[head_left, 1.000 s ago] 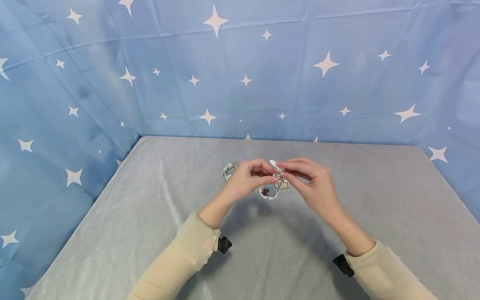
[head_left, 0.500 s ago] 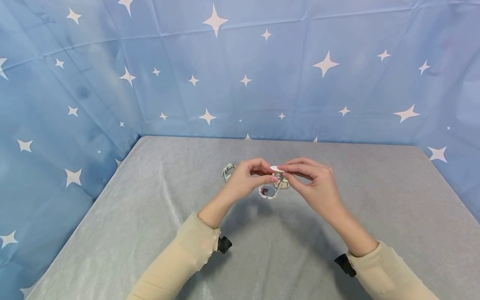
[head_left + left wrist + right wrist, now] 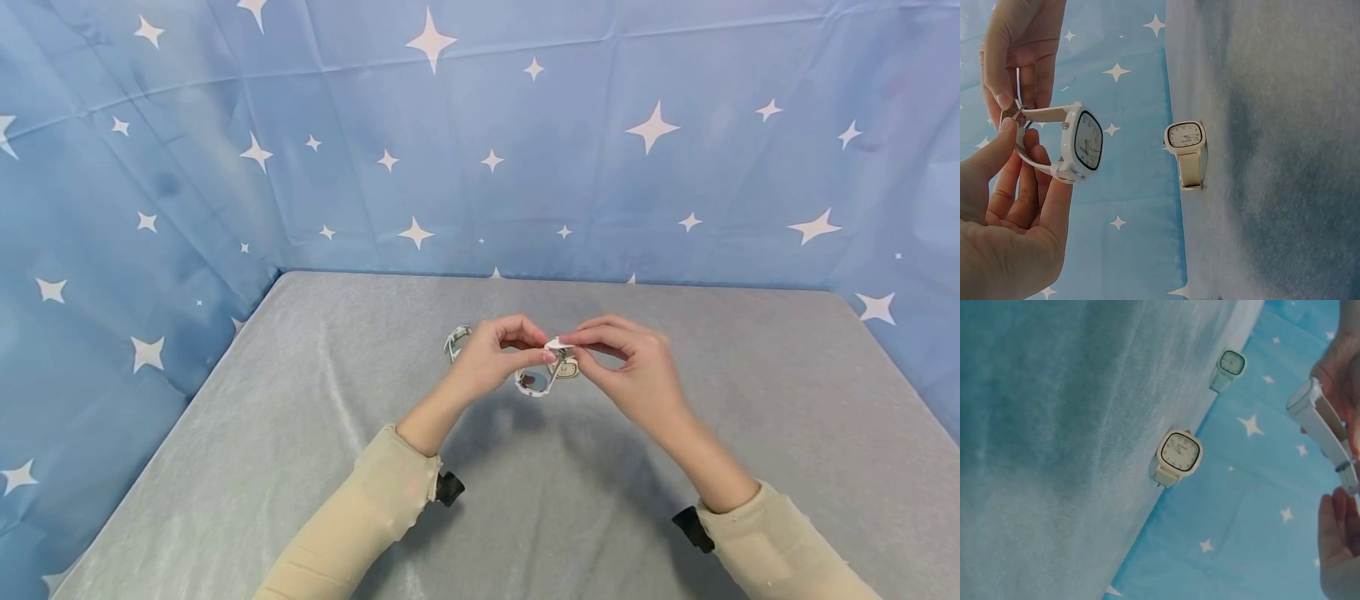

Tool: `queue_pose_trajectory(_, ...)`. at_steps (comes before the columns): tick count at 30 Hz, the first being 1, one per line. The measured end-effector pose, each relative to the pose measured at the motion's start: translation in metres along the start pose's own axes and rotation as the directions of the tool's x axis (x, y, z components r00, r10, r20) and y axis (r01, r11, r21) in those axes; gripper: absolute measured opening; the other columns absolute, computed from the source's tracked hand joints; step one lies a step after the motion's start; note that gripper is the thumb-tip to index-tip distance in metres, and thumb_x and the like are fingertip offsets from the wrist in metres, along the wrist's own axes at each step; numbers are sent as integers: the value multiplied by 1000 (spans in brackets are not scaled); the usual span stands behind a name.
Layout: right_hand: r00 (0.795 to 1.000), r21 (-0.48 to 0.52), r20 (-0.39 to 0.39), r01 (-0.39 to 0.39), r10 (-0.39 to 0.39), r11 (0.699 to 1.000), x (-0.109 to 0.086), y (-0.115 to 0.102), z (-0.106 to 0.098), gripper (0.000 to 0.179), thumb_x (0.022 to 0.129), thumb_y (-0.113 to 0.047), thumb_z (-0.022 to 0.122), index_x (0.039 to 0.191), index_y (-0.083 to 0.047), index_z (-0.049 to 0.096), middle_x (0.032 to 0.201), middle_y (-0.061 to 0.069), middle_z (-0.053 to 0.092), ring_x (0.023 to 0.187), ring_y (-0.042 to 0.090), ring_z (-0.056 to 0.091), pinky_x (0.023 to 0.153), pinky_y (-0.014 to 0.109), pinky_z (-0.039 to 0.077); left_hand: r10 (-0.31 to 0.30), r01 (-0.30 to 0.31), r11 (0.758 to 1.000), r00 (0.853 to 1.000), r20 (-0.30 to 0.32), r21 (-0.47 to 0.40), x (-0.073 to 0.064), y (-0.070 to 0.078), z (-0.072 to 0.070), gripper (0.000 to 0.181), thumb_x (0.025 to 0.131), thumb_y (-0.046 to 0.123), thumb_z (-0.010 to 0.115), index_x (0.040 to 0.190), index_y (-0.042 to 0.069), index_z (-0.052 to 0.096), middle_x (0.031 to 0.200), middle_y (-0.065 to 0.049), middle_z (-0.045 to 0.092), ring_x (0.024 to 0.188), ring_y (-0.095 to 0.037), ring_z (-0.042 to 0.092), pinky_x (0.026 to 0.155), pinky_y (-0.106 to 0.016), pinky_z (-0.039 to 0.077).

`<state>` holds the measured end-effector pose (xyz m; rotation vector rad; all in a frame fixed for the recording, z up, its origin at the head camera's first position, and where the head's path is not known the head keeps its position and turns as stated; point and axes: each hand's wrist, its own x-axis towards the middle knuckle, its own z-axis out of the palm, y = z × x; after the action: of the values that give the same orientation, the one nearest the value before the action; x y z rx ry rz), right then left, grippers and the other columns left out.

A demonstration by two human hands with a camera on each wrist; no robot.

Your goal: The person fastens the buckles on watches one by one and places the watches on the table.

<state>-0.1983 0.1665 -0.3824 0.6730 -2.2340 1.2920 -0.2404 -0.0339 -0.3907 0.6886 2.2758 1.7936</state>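
Note:
A white wristwatch (image 3: pixel 533 383) is held up above the table between both hands, its rounded-square face turned away from the head camera. In the left wrist view its dial (image 3: pixel 1089 141) shows, with the strap looped back to the buckle. My left hand (image 3: pixel 491 354) pinches the strap near the buckle between thumb and fingers. My right hand (image 3: pixel 626 358) pinches the free white strap end (image 3: pixel 558 343), which bends over near the buckle. Fingertips of both hands meet closely there and partly hide the buckle. In the right wrist view the strap (image 3: pixel 1333 434) runs down toward my right hand.
A cream wristwatch (image 3: pixel 567 367) stands on the grey cloth-covered table (image 3: pixel 750 400) behind the held one. Farther left is a mint-green wristwatch (image 3: pixel 455 340), partly behind my left hand. A blue star-patterned curtain (image 3: pixel 525 192) hangs along the table's back and sides.
The strap end pinched by my right hand has tipped down from pointing up to lying nearly flat near the buckle. My right hand has shifted very slightly right; my left hand stays nearly still.

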Motion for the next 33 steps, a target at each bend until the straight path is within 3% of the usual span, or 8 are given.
queue_pose_trajectory(16, 1000, -43, 16, 11, -10, 999, 0, 2, -1, 22, 81, 10, 74, 92, -9, 79, 91, 2, 73, 87, 1, 67, 85, 9, 53, -6, 6, 1000, 1000, -7, -5, 0, 1, 0, 13, 87, 7, 76, 97, 0, 71, 98, -19, 74, 79, -5, 64, 73, -22, 53)
queue_pose_trajectory(24, 998, -121, 64, 33, -26, 992, 0, 2, -3, 24, 80, 7, 75, 94, -11, 81, 89, -2, 73, 85, 16, 70, 82, 5, 50, 9, -8, 1000, 1000, -2, 25, -1, 2, 1, 14, 86, 8, 77, 97, 1, 71, 97, -19, 74, 80, -5, 64, 73, -27, 56)
queue_pose_trajectory(30, 993, -190, 104, 74, -55, 979, -2, 3, -2, 25, 80, 5, 78, 98, -13, 81, 90, -4, 74, 82, 12, 69, 70, 7, 48, 5, -4, 997, 1000, -8, 74, -2, 3, 2, 13, 85, 11, 78, 96, 4, 74, 96, -15, 76, 80, -5, 65, 74, -22, 54)
queue_pose_trajectory(33, 991, -206, 118, 90, -67, 974, -1, 2, -2, 24, 81, 3, 78, 99, -12, 80, 91, -2, 75, 83, 12, 71, 73, 8, 51, -1, 2, 996, 1000, -16, 89, -2, 2, 2, 13, 85, 11, 79, 95, 5, 74, 96, -13, 76, 80, -5, 65, 74, -22, 54)
